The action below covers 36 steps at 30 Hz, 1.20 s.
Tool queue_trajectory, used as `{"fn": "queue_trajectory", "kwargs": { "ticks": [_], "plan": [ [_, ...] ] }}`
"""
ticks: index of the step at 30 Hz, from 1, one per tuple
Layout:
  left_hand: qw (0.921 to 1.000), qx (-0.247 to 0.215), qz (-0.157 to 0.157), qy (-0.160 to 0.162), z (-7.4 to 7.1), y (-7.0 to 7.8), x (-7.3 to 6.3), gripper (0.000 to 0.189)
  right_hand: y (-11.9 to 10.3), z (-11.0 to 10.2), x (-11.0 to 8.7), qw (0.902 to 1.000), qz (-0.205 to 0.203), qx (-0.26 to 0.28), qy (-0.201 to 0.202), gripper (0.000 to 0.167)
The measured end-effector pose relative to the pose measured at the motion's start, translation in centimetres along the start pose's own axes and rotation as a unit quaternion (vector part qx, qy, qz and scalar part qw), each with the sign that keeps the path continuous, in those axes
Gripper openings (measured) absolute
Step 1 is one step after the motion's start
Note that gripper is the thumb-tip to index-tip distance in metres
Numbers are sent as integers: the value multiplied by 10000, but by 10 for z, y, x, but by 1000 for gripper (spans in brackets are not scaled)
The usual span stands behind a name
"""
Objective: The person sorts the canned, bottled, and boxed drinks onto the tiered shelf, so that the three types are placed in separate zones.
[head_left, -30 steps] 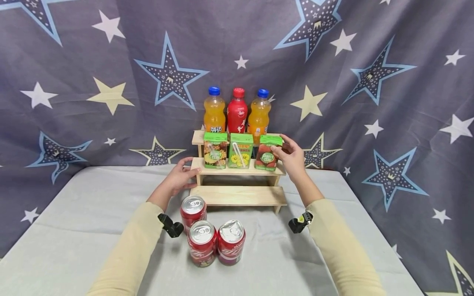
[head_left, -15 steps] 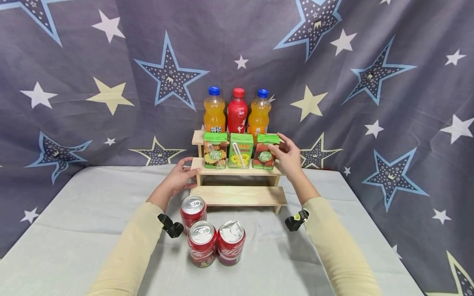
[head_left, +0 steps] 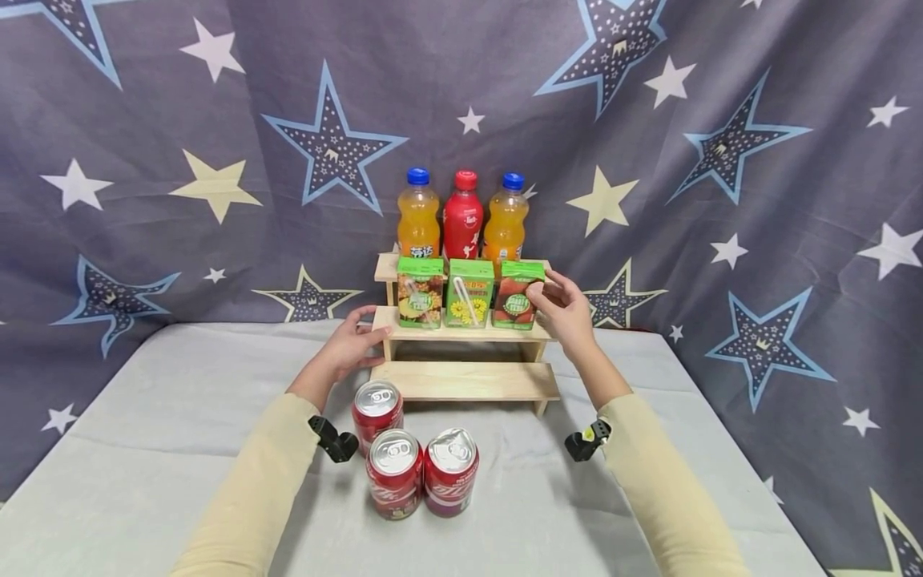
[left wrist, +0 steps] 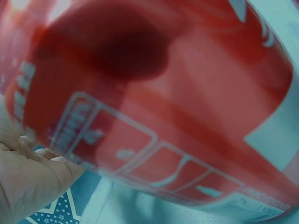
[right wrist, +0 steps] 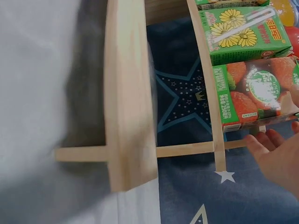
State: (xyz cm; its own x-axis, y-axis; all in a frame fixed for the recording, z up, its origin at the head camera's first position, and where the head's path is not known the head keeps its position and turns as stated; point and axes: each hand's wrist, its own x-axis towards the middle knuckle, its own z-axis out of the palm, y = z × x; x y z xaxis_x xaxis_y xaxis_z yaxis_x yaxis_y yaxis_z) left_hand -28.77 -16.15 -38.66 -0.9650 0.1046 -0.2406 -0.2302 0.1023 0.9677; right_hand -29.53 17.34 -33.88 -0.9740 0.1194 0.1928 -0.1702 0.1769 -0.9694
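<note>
My left hand [head_left: 349, 344] grips the left end of a stepped wooden display rack [head_left: 469, 381], its thumb by the middle board. My right hand [head_left: 570, 312] is at the right juice box [head_left: 513, 303], which has strawberries [right wrist: 243, 100] on its front. The thumb touches the box's right edge; the other fingers lie loosely beside it. This box stands upright on the middle step, beside a chrysanthemum drink box [head_left: 470, 300] with a straw and a pineapple juice box [head_left: 420, 300]. In the left wrist view, a red can [left wrist: 201, 93] hides most of the hand.
On the top step stand two orange soda bottles [head_left: 418, 212] with blue caps and a red bottle [head_left: 464, 216] between them. Three red soda cans [head_left: 394, 477] stand on the white cloth [head_left: 519, 513] before the rack. A starry curtain [head_left: 461, 48] hangs behind.
The strawberry juice box has slid a little left, closer to the middle box. My right hand followed it, then shifted slightly back right. My left hand has stayed on the rack.
</note>
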Motion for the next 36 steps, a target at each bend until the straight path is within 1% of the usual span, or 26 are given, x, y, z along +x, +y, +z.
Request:
{"fn": "queue_trajectory", "kwargs": {
  "ticks": [4, 6, 11, 14, 18, 22, 24, 30, 36],
  "plan": [
    [10000, -7, 20, 13, 0, 0, 0, 67, 2, -5, -9, 9999, -107, -17, -38, 52],
    [10000, 3, 25, 2, 0, 0, 0, 67, 2, -6, -14, 9998, -157, 101, -82, 49],
    [10000, 3, 16, 0, 1, 1, 1, 67, 1, -10, -28, 9994, -243, 64, -239, 45],
    [10000, 8, 24, 14, 2, 2, 1, 67, 1, -12, -38, 9988, -276, -6, -408, 45],
    [10000, 20, 17, 14, 2, 2, 0, 67, 2, -13, -52, 9954, -241, -140, -921, 48],
    [10000, 32, -7, 31, 1, 1, 0, 67, 5, -12, -65, 9873, -246, -284, -1542, 50],
    [10000, 38, -20, 41, 1, 0, 0, 66, 6, -10, -70, 9835, -289, -237, -1772, 49],
    [10000, 45, 17, 10, 1, 1, -1, 66, 11, -5, -87, 9728, -413, -252, -2264, 44],
    [10000, 57, 1, 8, 1, 3, -3, 66, 18, -3, -103, 9571, -487, -128, -2854, 49]
  ]
}}
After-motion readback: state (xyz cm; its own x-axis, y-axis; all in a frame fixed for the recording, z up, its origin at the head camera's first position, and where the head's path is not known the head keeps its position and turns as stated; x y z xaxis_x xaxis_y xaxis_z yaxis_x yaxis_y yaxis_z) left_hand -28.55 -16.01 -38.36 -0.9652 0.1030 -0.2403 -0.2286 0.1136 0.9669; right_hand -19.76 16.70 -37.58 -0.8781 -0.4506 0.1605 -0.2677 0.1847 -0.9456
